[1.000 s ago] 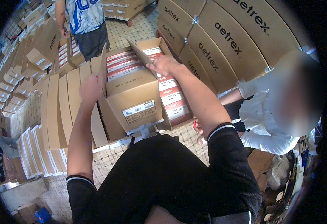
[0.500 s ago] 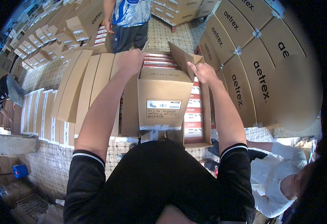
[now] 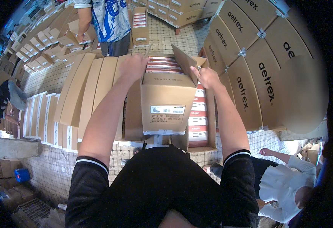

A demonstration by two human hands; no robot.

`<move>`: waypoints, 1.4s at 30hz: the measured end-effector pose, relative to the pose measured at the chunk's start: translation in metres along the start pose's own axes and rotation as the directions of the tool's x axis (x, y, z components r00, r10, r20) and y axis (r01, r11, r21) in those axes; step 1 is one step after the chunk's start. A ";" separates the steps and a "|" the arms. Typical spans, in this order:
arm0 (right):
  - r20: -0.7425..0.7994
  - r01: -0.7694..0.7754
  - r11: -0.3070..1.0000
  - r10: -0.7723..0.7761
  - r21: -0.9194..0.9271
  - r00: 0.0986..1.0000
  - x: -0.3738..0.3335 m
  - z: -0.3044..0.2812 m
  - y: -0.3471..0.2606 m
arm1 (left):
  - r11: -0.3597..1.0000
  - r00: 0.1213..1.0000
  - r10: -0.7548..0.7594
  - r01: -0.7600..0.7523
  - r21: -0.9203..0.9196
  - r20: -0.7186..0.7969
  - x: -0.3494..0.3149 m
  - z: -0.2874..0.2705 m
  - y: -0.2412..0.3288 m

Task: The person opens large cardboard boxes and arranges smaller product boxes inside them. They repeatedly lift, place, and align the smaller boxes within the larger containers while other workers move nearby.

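Observation:
A brown cardboard carton [image 3: 168, 93] stands upright before me, its top open, with red-and-white shoe boxes [image 3: 162, 65] packed inside. My left hand [image 3: 134, 67] is closed round the flap at its far left corner; the fingers are partly hidden behind the board. On the right side, my right hand [image 3: 207, 77] pinches the raised right flap [image 3: 185, 59] between thumb and fingers. Below that hand, a second open carton [image 3: 213, 129] adjoins the first, showing a row of shoe boxes [image 3: 198, 121].
Upright cartons with raised flaps [image 3: 94, 81] line up at the left. Tall stacked cartons [image 3: 246, 81] form a wall on the right. A person in a blue-and-white shirt [image 3: 111, 21] stands ahead; another in white [image 3: 288, 186] is at lower right. A blue container [image 3: 22, 174] sits lower left.
My hands hold nearly the same place on the flaps. The person ahead has shifted left, uncovering an open carton of shoe boxes behind. The person in white has moved an arm.

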State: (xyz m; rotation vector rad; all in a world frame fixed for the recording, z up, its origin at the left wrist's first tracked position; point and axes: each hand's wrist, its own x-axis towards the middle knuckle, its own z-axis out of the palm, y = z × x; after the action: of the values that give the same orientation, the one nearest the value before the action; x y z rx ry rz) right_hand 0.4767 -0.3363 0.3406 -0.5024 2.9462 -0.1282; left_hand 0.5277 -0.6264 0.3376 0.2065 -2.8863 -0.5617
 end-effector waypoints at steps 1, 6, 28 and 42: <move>-0.026 -0.004 1.000 0.004 -0.004 1.000 -0.002 0.000 -0.001 | 1.000 1.000 0.008 -0.008 -0.011 -0.015 -0.002 0.000 0.000; 0.035 0.009 1.000 -0.009 -0.006 0.999 -0.007 0.004 -0.002 | 1.000 0.999 0.007 -0.008 0.018 0.045 -0.010 0.003 0.003; 0.234 0.038 0.817 -0.209 0.575 0.949 -0.260 0.341 -0.106 | 0.996 0.691 0.051 -0.086 0.012 0.721 -0.331 0.161 -0.031; 0.497 0.145 0.985 -0.174 0.098 0.850 -0.177 0.363 -0.080 | 0.964 0.592 -0.202 -0.023 0.266 0.781 -0.343 0.149 -0.020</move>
State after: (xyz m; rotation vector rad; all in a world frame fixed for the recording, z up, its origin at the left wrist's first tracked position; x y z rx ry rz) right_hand 0.7265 -0.3734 0.0154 -0.6577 2.3794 -0.0821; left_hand 0.8305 -0.5324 0.1387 0.1590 -3.8820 -0.3445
